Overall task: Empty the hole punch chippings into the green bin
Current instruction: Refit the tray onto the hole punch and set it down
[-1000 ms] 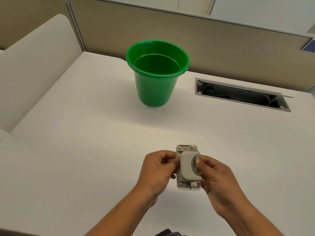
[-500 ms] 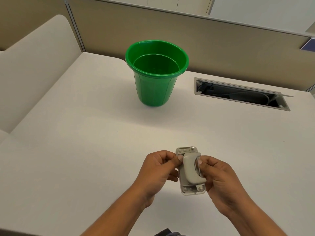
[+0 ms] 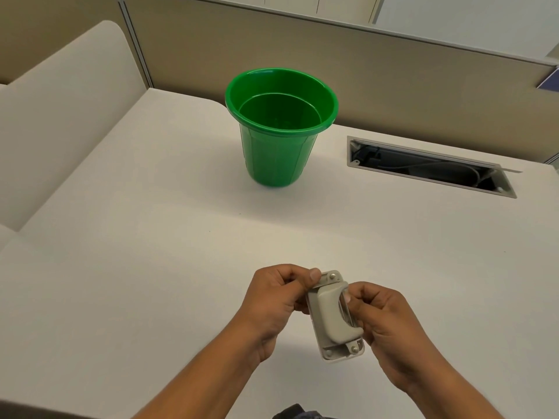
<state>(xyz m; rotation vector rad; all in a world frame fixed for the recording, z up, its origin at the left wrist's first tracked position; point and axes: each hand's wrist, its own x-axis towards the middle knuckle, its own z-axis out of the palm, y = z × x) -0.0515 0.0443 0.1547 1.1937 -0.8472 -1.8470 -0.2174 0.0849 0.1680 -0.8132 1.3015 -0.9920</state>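
A small grey hole punch (image 3: 332,316) is held above the white desk near its front edge, lever side up and tilted a little to the left. My left hand (image 3: 273,300) pinches its far left corner between thumb and fingers. My right hand (image 3: 382,322) grips its right side, fingers curled under it. The green bin (image 3: 279,152) stands upright and open at the back of the desk, well beyond both hands. Its inside looks bare from here. The punch's underside is hidden.
A white desk (image 3: 151,252) with a beige partition wall (image 3: 393,71) behind it. An open cable slot (image 3: 429,167) is set in the desk to the right of the bin. A raised white panel (image 3: 60,101) borders the left side.
Both hands have turned the hole punch, so its near end swung right and toward me. My left thumb has shifted up to its far corner. The bin has not moved.
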